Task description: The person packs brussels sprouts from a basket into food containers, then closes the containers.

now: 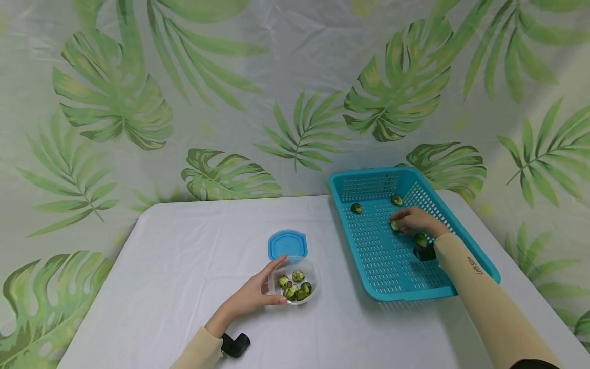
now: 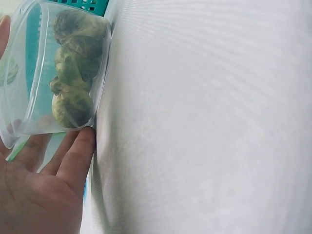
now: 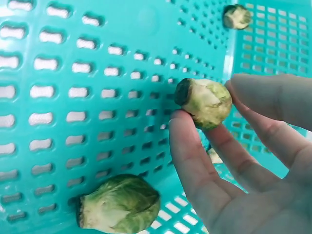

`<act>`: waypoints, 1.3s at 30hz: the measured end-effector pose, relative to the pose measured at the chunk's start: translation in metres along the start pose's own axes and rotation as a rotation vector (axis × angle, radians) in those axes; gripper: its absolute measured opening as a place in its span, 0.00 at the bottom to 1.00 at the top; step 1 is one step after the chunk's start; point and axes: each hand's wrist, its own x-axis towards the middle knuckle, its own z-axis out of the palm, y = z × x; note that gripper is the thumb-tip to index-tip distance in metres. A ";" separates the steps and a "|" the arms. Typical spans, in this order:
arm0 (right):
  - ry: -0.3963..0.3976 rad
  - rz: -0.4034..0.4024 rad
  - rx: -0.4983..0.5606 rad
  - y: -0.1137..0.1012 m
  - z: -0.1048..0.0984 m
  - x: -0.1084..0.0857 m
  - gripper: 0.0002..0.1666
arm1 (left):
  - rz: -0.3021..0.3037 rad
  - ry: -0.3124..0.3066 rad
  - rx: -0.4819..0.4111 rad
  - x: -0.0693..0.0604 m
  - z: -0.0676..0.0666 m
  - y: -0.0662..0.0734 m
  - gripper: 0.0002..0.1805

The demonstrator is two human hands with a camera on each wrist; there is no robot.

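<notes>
My right hand (image 1: pixel 418 220) reaches into a blue-green plastic basket (image 1: pixel 380 296) and pinches a Brussels sprout (image 3: pixel 208 103) between thumb and fingertips. Below it in the right wrist view lies a larger green sprout (image 3: pixel 122 204) on the basket floor. My left hand (image 1: pixel 251 296) holds a clear plastic container (image 1: pixel 316 274) by its side on the table, thumb at the near side and fingers round the far side. Several Brussels sprouts (image 2: pixel 73 68) sit at the bottom of the container.
A blue lid (image 1: pixel 288 243) lies flat just behind the container. Two more sprouts, one at the left (image 1: pixel 356 208) and one at the back (image 1: pixel 396 200), rest in the basket's far part. White cloth (image 1: pixel 184 256) covers the table; a leaf-patterned curtain (image 1: pixel 230 77) hangs behind.
</notes>
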 end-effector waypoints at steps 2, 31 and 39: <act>0.015 -0.012 0.017 -0.001 0.000 0.000 0.23 | 0.003 -0.002 -0.001 0.000 0.000 -0.001 0.50; -0.024 -0.218 0.180 -0.050 0.013 -0.019 0.17 | -0.041 0.009 0.000 0.000 0.001 0.004 0.50; -0.075 -0.304 0.202 -0.066 0.022 -0.025 0.14 | -0.029 0.007 -0.010 0.000 0.000 0.000 0.50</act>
